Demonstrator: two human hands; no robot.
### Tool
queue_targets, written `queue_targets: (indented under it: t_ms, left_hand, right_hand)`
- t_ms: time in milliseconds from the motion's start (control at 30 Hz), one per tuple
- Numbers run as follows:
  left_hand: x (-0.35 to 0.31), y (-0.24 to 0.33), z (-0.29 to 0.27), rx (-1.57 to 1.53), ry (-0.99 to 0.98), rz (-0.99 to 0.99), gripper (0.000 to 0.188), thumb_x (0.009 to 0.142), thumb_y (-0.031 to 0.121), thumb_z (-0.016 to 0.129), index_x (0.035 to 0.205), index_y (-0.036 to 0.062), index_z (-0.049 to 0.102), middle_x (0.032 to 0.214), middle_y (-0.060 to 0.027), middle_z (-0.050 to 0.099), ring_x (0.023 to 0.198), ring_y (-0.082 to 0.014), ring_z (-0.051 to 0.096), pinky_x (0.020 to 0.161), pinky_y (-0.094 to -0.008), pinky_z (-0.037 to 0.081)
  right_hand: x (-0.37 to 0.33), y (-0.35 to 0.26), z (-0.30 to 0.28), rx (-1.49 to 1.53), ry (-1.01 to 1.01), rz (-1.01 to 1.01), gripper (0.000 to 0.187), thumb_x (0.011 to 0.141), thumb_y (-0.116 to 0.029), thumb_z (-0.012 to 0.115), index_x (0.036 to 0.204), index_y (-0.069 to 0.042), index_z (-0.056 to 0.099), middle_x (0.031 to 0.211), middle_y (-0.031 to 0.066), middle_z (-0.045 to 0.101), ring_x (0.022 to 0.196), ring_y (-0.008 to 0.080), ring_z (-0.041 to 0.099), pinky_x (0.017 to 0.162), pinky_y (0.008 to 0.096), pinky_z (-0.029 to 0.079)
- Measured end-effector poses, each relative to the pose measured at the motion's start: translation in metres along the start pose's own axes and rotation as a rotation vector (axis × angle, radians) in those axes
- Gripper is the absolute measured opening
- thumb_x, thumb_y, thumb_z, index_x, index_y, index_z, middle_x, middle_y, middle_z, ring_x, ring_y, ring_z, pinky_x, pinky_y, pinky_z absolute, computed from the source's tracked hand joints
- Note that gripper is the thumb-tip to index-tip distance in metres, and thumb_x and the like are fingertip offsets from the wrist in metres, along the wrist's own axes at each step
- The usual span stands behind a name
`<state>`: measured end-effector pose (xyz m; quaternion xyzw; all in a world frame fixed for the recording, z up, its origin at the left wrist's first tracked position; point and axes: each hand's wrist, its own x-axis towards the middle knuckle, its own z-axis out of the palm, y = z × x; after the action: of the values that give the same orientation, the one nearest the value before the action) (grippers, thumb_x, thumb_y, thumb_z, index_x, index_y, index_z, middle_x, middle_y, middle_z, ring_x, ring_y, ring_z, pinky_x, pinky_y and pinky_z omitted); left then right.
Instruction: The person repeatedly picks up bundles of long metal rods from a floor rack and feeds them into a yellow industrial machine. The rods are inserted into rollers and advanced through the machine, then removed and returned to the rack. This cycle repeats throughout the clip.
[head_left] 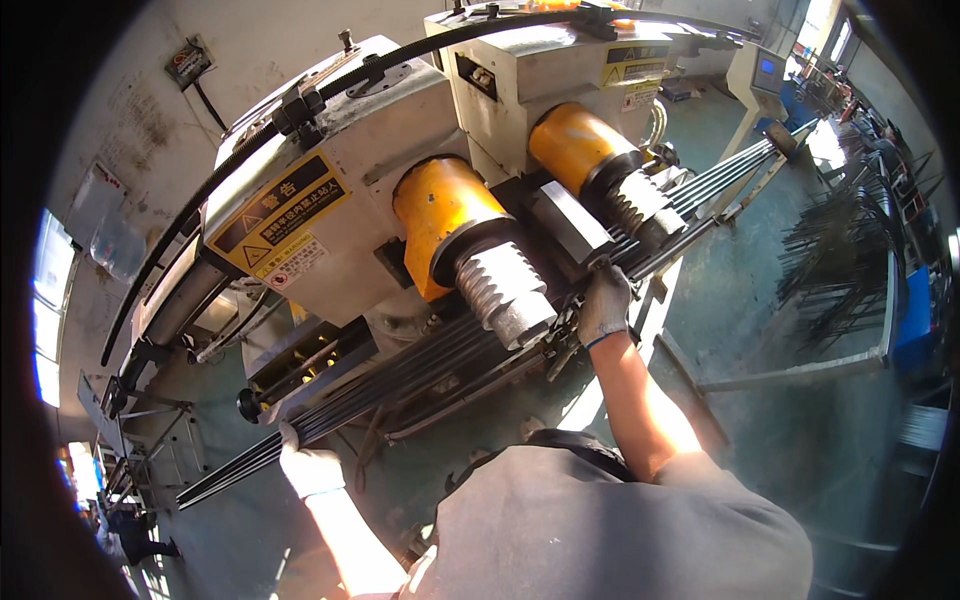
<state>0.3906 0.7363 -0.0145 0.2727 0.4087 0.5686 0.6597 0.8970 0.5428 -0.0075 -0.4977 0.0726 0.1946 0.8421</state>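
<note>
A bundle of long dark metal rods (345,408) runs across the front of a machine from lower left to upper right. At its left part, my left hand (310,468) in a pale work glove grips the near edge, thumb up and the other fingers mostly hidden. My right hand (604,306), also gloved, is closed beside a dark metal block (570,228) at the middle of the machine. Its fingertips are hidden, so what they hold cannot be made out. Two threaded steel rollers, the left (505,292) and the right (643,208), stick out from yellow housings.
The white machine body (370,150) carries warning labels and a black hose (420,48) along its top. A control panel (766,68) stands at the far right. Many thin rods (835,260) are piled on a metal rack (800,375) at right. A person (138,535) is at lower left.
</note>
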Motion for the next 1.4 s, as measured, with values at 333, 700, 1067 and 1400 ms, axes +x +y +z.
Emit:
queue_targets:
  t_ms: [333, 700, 1067, 1400]
  left_hand:
    - [-0.007, -0.017, 0.021, -0.312, 0.056, -0.005, 0.038, 0.118, 0.026, 0.061, 0.137, -0.005, 0.072, 0.134, -0.0197, 0.076, 0.125, -0.0354, 0.073, 0.12, -0.054, 0.055]
    - [-0.039, -0.021, 0.057, -0.239, 0.188, -0.02, 0.031, 0.117, 0.029, 0.065, 0.129, 0.0015, 0.074, 0.126, -0.0158, 0.079, 0.117, -0.0337, 0.076, 0.114, -0.0477, 0.06]
    - [-0.018, 0.031, -0.003, -0.44, 0.129, -0.028, 0.029, 0.112, 0.017, 0.065, 0.134, 0.0004, 0.073, 0.134, -0.0176, 0.079, 0.127, -0.0353, 0.073, 0.121, -0.0518, 0.054]
    - [0.107, 0.213, -0.29, -0.472, 0.226, 0.206, 0.035, 0.117, 0.026, 0.051, 0.125, -0.006, 0.064, 0.123, -0.023, 0.073, 0.12, -0.0436, 0.069, 0.113, -0.0608, 0.056]
  right_hand:
    - [-0.008, 0.009, -0.069, -0.502, -0.168, -0.351, 0.046, 0.12, -0.041, 0.061, 0.128, 0.002, 0.077, 0.115, 0.0071, 0.076, 0.105, 0.0168, 0.066, 0.1, 0.0326, 0.051]
    - [-0.013, 0.061, -0.173, -0.624, -0.239, -0.035, 0.053, 0.117, -0.043, 0.067, 0.129, 0.007, 0.078, 0.111, 0.011, 0.083, 0.1, 0.016, 0.076, 0.093, 0.0318, 0.06]
    - [-0.041, 0.112, -0.188, -1.239, -0.522, -0.082, 0.039, 0.114, -0.034, 0.065, 0.094, -0.003, 0.076, 0.08, 0.0027, 0.068, 0.071, 0.0123, 0.057, 0.064, 0.0329, 0.042]
    - [-0.105, 0.183, -0.317, -1.239, -0.413, 0.036, 0.03, 0.111, -0.024, 0.069, 0.094, 0.0, 0.072, 0.072, 0.004, 0.066, 0.056, 0.0126, 0.056, 0.05, 0.0314, 0.04]
